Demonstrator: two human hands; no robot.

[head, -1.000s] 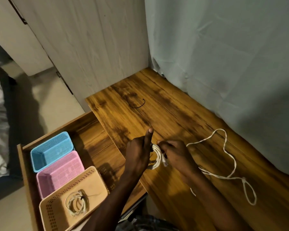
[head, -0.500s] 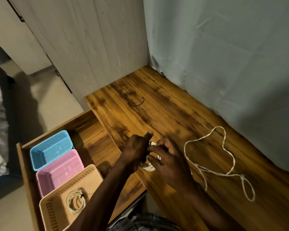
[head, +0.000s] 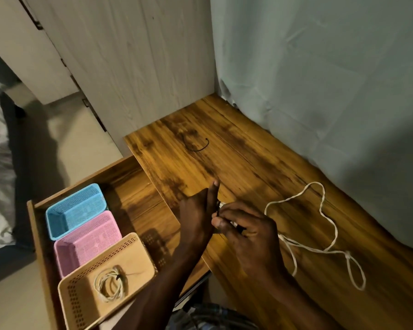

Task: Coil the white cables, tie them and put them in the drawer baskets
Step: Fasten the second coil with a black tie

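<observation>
Two hands meet over the near edge of the table (head: 248,163), with a small bundle of white cable (head: 221,205) caught between them and mostly hidden. The left hand (head: 196,217) stands edge-up, thumb pointing to 12 o'clock, its palm against the bundle; how its fingers lie round the coil cannot be made out. The right hand (head: 246,229) has curled fingers pinching a thin dark tie (head: 218,210) at the bundle. Out to 3 o'clock from the hands, the loose cable (head: 329,220) wanders over the table in open bends and ends in a knotted loop at about 4 o'clock. Up at 12 o'clock a spare black tie (head: 198,146) lies curved on the wood. Toward 8 o'clock the open drawer (head: 134,194) holds three baskets in a row: the blue basket (head: 75,213) farthest, the pink basket (head: 88,244) in the middle, the beige basket (head: 81,298) nearest. Inside the beige one lies a finished coil (head: 110,284), bound with a dark tie. A pale curtain (head: 320,79) hangs behind the table.
</observation>
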